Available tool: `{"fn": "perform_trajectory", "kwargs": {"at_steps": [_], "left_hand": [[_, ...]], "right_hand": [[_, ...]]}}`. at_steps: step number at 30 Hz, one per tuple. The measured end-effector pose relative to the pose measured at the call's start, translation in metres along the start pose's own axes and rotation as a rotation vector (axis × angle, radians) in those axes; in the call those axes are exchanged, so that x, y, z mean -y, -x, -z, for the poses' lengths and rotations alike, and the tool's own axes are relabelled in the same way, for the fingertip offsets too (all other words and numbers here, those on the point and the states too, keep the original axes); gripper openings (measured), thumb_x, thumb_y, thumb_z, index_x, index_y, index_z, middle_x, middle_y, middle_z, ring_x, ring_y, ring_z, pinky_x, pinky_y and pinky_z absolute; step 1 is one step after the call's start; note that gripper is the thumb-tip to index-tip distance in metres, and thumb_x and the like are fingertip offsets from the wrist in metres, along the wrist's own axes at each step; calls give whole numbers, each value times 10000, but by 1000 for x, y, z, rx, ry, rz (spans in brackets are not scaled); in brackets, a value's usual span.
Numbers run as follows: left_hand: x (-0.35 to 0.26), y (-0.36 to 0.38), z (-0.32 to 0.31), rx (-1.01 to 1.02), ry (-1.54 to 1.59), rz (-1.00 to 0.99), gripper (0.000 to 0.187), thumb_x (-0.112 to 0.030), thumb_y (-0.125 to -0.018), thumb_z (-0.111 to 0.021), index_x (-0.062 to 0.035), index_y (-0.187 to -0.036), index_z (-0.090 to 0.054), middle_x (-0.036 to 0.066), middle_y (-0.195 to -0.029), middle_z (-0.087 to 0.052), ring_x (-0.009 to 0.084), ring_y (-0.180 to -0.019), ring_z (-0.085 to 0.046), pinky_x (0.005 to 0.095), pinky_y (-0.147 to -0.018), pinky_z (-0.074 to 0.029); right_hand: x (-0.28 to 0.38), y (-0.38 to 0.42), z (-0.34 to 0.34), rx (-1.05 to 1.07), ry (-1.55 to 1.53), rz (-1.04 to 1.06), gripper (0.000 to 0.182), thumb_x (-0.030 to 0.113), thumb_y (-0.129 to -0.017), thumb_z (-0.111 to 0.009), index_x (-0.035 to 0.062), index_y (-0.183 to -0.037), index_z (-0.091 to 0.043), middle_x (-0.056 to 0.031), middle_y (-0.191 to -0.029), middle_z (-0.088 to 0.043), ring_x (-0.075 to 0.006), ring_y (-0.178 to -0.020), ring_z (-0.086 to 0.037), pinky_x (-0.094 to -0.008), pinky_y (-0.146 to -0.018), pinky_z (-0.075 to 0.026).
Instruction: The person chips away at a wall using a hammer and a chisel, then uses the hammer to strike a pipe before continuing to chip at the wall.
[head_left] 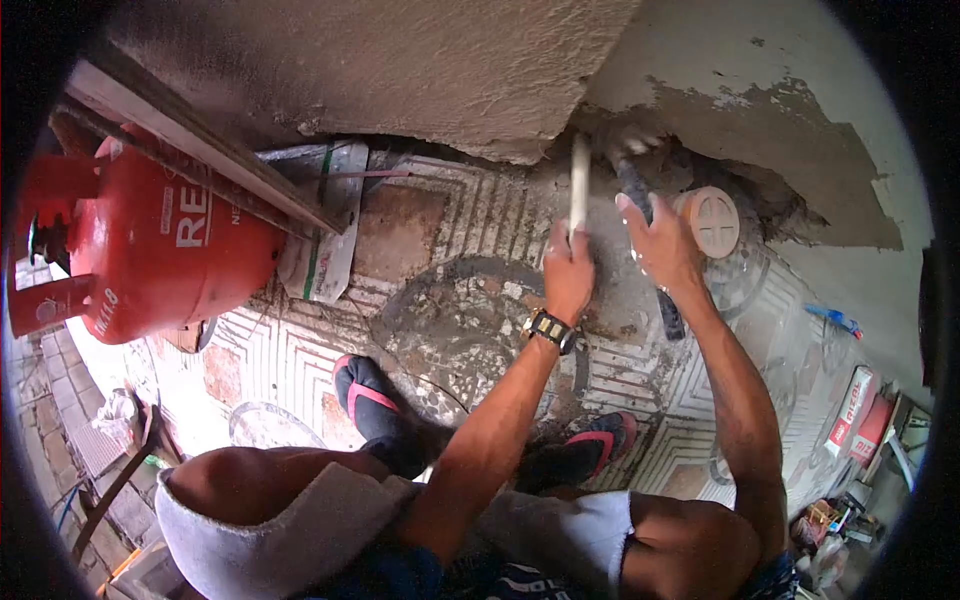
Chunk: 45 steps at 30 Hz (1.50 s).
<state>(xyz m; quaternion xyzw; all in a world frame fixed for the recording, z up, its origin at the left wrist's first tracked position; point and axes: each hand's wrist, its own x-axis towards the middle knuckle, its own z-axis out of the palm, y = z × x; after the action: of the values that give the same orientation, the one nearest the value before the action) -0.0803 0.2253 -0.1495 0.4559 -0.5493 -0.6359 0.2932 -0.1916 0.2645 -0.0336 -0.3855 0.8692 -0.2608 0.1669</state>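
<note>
My left hand (569, 278), a watch on its wrist, is closed around a pale rod (579, 185). The rod's far end reaches the broken foot of the wall (560, 150). Beside it my right hand (662, 240) grips a hammer (671, 316) by its dark handle, whose lower end sticks out below the palm. The hammer's far end is blurred at the dark cavity under the wall. Just right of this hand stands a round pipe fitting with a whitish cap (716, 222) and an orange side.
A red gas cylinder (170, 235) lies at the left behind a wooden board (205, 140). Patterned tiles (470, 215) cover the floor around my sandalled feet. To the right are a blue-handled item (835, 320), red and white boxes (853, 412) and clutter (835, 530).
</note>
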Motion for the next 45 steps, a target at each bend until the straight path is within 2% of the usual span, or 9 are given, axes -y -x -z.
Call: {"fn": "perform_trajectory", "kwargs": {"at_steps": [6,11,14,20,23,26,29,33,45], "left_hand": [[12,9,16,-35,-232,-167,310,-282,-994,-439,17,-1060,-488,228,-690,-555,365,-591,-547,451,-565,-416],[-3,15,18,-18,-174,-227,277,-262,-991,-454,6,-1050,-496,181,-713,-552,316,-623,-554,421,-570,-417],[-21,8,15,40,-137,-143,262,-243,-971,-472,4,-1051,-504,239,-761,-597,445,-732,-581,482,-628,-435],[-17,3,14,62,-12,-95,236,-240,-973,-466,-10,-1012,-504,209,-715,-582,393,-649,-573,460,-588,-425],[-20,1,18,26,-79,-206,220,-240,-989,-484,-23,-965,-507,62,-663,-496,157,-588,-471,334,-543,-400],[-12,-3,14,41,-38,-206,235,-239,-976,-462,-8,-973,-500,166,-664,-546,333,-612,-539,444,-582,-415],[-5,-4,11,48,0,-178,234,-235,-978,-460,-5,-957,-498,150,-646,-526,314,-589,-516,435,-580,-412],[-11,-3,12,60,3,-36,223,-219,-979,-460,-2,-964,-510,154,-654,-518,307,-601,-511,432,-597,-416],[-19,1,13,-19,-115,-177,245,-234,-971,-467,7,-990,-502,225,-731,-580,407,-688,-575,474,-611,-419]], "right_hand": [[-12,35,-2,63,-130,31,370,338,-916,-596,-27,-968,-573,-248,-791,-620,-396,-726,-616,-417,-676,-475],[-13,29,-6,-88,-279,74,326,287,-924,-605,-36,-955,-568,-175,-742,-615,-283,-656,-592,-370,-647,-472],[4,24,8,-82,-359,-71,315,297,-941,-588,-17,-953,-576,-119,-710,-614,-209,-636,-591,-349,-624,-470],[8,13,21,-140,-324,16,311,315,-939,-592,5,-958,-587,-86,-680,-615,-195,-615,-594,-335,-608,-470],[9,16,21,-137,-307,49,307,309,-932,-602,4,-965,-586,-91,-690,-623,-196,-605,-600,-338,-592,-472],[3,20,13,-193,-265,128,294,289,-918,-618,1,-962,-581,-104,-698,-625,-205,-606,-611,-356,-582,-475],[-3,22,-5,-232,-215,249,320,307,-912,-614,-7,-966,-579,-148,-711,-630,-280,-606,-626,-401,-581,-480],[-16,4,-18,-53,11,36,412,375,-919,-587,-27,-1006,-579,-228,-789,-632,-411,-741,-628,-459,-670,-473],[-12,21,-5,-150,-296,117,297,272,-933,-605,-22,-959,-569,-137,-776,-602,-250,-703,-589,-369,-675,-468]]}}
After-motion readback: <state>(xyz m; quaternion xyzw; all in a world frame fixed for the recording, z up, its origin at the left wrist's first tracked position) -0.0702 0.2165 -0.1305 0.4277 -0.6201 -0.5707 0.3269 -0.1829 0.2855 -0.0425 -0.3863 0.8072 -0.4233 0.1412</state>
